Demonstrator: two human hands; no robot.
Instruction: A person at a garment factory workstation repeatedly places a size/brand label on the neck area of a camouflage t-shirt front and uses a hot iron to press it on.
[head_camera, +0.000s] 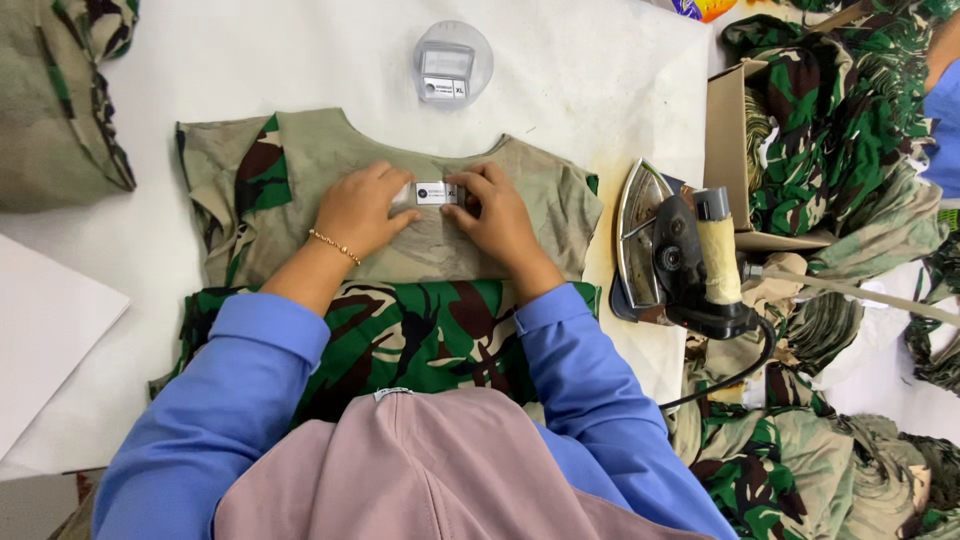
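Nearest the camera, a mauve head covering (440, 470) and two blue sleeves (230, 400) fill the lower edge, and beyond them a camouflage garment (420, 335) lies flat on the white tabletop (140, 260), its green-and-brown outer side showing near the body and its pale inner side (540, 200) turned up farther out. Its long axis runs away from the person, with the curved neckline (345, 150) pointing toward the far edge of the tabletop. Just below that neckline, a small white label (437, 193) lies on the pale cloth, its long side running left to right. The left hand (362, 212), a thin gold bracelet (334, 246) on its wrist, rests flat with its fingertips pressing the label's left end; the right hand (500, 220) pinches the label's right end between thumb and fingers, so both hands are closed lightly on the label. To the right, just beside the garment, an electric iron (665, 255) stands on its heel with the soleplate facing the garment and a padded handle (718, 262) upward, its black cord (730, 375) trailing toward the near edge. Beyond the iron, an open cardboard box (728, 130) holds bundled camouflage cloth, and more camouflage pieces (800, 470) pile up along the right side. Farther out past the neckline, a round clear plastic container (453, 63) sits on the tabletop holding more white labels. At the far left corner, another folded camouflage piece (60, 100) rests, well apart from the hands.
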